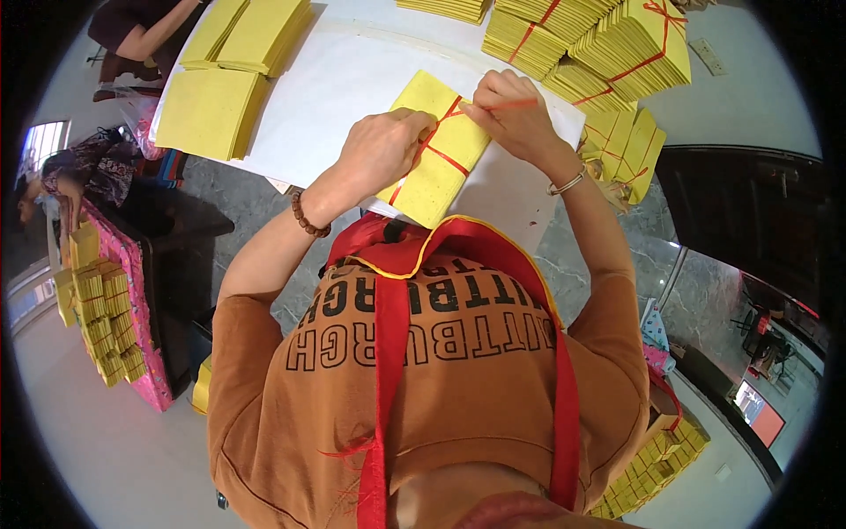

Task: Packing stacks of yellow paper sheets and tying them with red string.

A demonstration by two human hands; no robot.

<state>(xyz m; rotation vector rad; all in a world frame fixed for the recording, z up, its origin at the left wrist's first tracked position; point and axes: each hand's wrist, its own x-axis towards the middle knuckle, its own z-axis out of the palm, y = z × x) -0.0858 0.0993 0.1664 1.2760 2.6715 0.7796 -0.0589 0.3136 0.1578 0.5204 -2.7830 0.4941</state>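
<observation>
A stack of yellow paper (429, 189) lies tilted on the white table in front of me, near its front edge. Red ribbon (448, 160) crosses over it both ways. My left hand (383, 152), a beaded bracelet at its wrist, rests over the stack's left side. Its fingers are closed, pinching at the ribbon, though the fingertips are partly hidden. At the stack's far right corner my right hand (515, 119) is closed on an end of the ribbon, which runs taut from the crossing and over the fingers.
Loose yellow paper stacks (211, 113) stand at the table's left. Tied yellow bundles (608, 53) are piled at the far right. Another person's arm (163, 31) shows at the far left; a second person (88, 172) bends by a pink-covered table (145, 326) holding more bundles.
</observation>
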